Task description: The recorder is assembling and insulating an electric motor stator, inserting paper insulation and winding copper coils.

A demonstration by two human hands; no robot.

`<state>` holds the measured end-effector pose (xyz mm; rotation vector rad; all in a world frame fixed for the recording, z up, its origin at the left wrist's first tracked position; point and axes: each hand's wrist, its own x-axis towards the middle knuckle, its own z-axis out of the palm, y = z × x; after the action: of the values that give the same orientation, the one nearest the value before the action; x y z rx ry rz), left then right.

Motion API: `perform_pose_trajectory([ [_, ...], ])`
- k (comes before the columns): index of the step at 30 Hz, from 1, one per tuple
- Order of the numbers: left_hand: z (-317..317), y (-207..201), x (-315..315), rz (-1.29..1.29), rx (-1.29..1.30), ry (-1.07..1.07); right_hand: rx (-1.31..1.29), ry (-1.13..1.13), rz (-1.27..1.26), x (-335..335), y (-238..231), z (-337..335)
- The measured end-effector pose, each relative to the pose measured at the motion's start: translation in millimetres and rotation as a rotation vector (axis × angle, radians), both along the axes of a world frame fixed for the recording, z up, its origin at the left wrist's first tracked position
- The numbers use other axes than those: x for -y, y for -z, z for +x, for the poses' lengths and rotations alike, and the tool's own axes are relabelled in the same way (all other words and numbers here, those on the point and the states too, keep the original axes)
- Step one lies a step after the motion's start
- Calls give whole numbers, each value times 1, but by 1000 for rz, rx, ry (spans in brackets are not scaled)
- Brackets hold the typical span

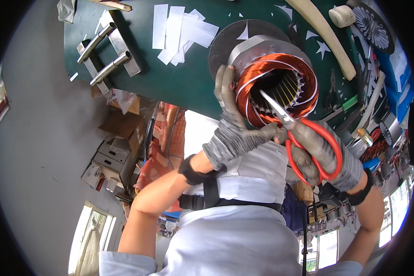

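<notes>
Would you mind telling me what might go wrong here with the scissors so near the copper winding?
1. The scissors in the right hand have blades reaching into the copper winding; a slip may nick a wire.
2. The left hand grips the winding beside the blades, so its glove could get cut.

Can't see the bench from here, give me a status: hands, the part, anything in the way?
Left hand grips the copper-wound motor coil at its rim. Right hand holds red scissors, blades inside the bore. Nothing blocking.
</notes>
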<state>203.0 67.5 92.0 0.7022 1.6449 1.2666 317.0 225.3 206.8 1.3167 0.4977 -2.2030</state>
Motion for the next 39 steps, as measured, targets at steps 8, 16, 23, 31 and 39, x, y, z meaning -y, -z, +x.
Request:
perform_pose_trajectory([
  [8,-40,2,12,-34,-5,281,-228,-617,995,22,-10,62],
  [16,-14,2,20,-72,-105,150,-410,-824,968,28,-5,29],
  [23,-14,5,24,-25,-188,199,-425,-816,909,28,1,26],
  [31,-8,5,33,-262,-36,166,-280,-373,431,33,16,15],
  [39,-5,9,30,-149,-69,62,-443,-421,930,57,36,24],
])
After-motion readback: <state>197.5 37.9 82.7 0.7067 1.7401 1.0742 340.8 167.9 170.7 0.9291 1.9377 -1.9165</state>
